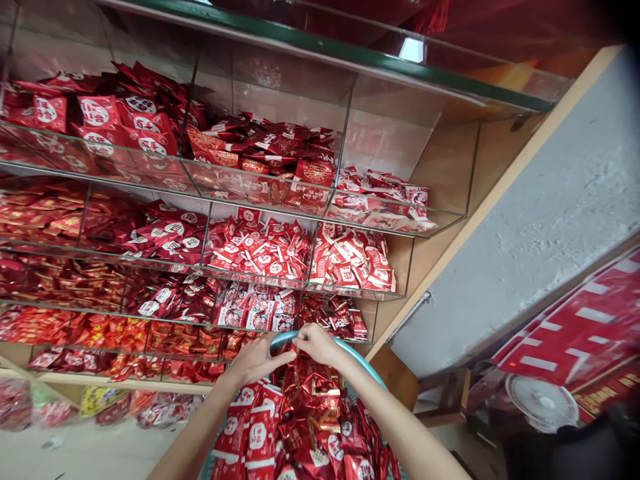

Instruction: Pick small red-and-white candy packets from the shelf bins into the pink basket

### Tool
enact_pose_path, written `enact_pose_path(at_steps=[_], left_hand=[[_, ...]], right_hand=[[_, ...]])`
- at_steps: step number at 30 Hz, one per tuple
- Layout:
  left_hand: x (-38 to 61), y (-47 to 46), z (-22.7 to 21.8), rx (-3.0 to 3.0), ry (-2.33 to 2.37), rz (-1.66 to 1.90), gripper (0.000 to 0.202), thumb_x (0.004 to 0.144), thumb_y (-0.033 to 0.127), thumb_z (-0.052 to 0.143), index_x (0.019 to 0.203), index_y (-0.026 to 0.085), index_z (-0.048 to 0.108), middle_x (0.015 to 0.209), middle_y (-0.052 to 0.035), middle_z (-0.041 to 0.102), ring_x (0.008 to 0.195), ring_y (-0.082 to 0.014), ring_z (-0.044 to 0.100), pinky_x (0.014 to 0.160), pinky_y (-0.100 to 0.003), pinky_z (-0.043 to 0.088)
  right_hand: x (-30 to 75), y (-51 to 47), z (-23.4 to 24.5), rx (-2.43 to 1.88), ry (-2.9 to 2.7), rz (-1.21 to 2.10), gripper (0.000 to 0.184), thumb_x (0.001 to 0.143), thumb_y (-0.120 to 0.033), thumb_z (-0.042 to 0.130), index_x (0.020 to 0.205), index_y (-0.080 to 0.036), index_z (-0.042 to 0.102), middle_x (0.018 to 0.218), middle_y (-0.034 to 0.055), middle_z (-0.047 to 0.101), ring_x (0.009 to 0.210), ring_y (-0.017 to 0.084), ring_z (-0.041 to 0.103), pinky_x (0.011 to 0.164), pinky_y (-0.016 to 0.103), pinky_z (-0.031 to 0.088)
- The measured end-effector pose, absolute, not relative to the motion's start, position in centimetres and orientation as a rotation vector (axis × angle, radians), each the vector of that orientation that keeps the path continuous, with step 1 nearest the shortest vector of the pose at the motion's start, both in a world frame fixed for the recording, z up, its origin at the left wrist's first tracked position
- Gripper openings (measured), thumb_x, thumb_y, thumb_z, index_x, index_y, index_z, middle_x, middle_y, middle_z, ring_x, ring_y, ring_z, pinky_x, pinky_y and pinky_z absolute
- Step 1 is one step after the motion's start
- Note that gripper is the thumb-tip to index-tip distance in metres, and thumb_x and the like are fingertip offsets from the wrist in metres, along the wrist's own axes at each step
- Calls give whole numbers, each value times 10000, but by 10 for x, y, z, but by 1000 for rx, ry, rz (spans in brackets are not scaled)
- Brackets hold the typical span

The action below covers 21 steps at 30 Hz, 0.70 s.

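At bottom centre of the frame, packets [257,437] are held in the basket [367,366]; they should be light, slippery, best pinched by edges. The left hand [257,360] is loosely bent, the right hand [316,343] curled narrow; whether anything is gripped cannot be told.

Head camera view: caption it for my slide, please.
Left hand and right hand at the far rim of a teal basket of printed red packets, before glass-divided shelves.

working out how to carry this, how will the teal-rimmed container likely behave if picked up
The teal-rimmed container is probably fairly stiff, since its rim curves smoothly. It may feel weighty, heaped with red packets. Those look loose and glossy, so might slide if tilted.
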<state>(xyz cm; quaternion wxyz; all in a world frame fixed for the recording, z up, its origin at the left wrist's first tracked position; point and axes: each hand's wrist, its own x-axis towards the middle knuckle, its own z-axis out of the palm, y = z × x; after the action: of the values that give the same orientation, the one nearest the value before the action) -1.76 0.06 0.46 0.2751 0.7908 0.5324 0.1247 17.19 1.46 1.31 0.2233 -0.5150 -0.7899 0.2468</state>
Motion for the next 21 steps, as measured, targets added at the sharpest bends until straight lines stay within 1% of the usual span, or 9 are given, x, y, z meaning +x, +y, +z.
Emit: enact_pose_path(at_steps=[2,4,6,8,10,12,15,18,21], left_hand=[[-17,0,5,2140,1455,314,675,660,721,394,1145,264,503,823,-33,639,760,-226,590,606,-262,383],[-16,0,7,2139,1472,306,707,644,730,404,1163,257,489,865,-45,644,781,-236,593,616,-270,383],[-15,-1,9,2126,1488,311,722,645,732,398,1176,250,480,895,-52,645,797,-239,594,632,-275,384],[-15,-2,10,2114,1497,323,721,652,727,390,1177,242,481,899,-52,643,805,-234,594,641,-272,382],[-14,-3,11,2109,1506,327,710,657,726,381,1154,233,498,879,-49,642,795,-229,594,635,-267,378],[-14,-3,11,2114,1507,321,685,664,729,366,1105,230,525,853,-45,641,779,-226,594,621,-265,373],[-14,-3,10,2117,1501,325,671,667,733,359,1081,235,535,854,-42,637,777,-225,590,616,-265,368],[-14,-2,10,2122,1499,318,677,672,731,351,1101,237,525,816,-41,636,758,-224,588,613,-266,364],[-14,-1,9,2125,1502,309,668,686,725,339,1104,237,519,759,-35,631,718,-219,584,603,-265,356]], right_hand=[[174,18,14,-1456,-2190,598,291,772,-362,518,575,-159,586,615,-6,599,583,90,500,574,196,328],[185,27,17,-1538,-2191,494,359,825,-420,435,636,-168,607,656,9,620,610,101,524,588,200,335],[202,41,19,-1723,-2186,327,403,879,-398,326,735,-170,626,733,39,642,669,117,553,617,209,342],[224,58,18,-1906,-2182,167,377,894,-327,292,842,-164,628,835,83,650,760,147,569,668,232,344],[245,73,15,-1989,-2220,110,296,866,-275,357,880,-161,630,881,109,648,831,183,569,729,267,338],[262,83,9,-1988,-2305,122,215,813,-254,451,857,-171,645,884,104,652,887,209,558,796,300,320],[279,92,3,-1982,-2411,142,193,764,-206,495,867,-191,658,933,93,648,952,222,534,846,316,301],[292,99,1,-2014,-2446,182,254,719,-113,480,869,-201,666,981,94,638,925,215,547,785,289,340],[301,102,2,-2046,-2432,236,254,681,-77,495,816,-199,673,930,87,651,828,205,573,704,267,366]])
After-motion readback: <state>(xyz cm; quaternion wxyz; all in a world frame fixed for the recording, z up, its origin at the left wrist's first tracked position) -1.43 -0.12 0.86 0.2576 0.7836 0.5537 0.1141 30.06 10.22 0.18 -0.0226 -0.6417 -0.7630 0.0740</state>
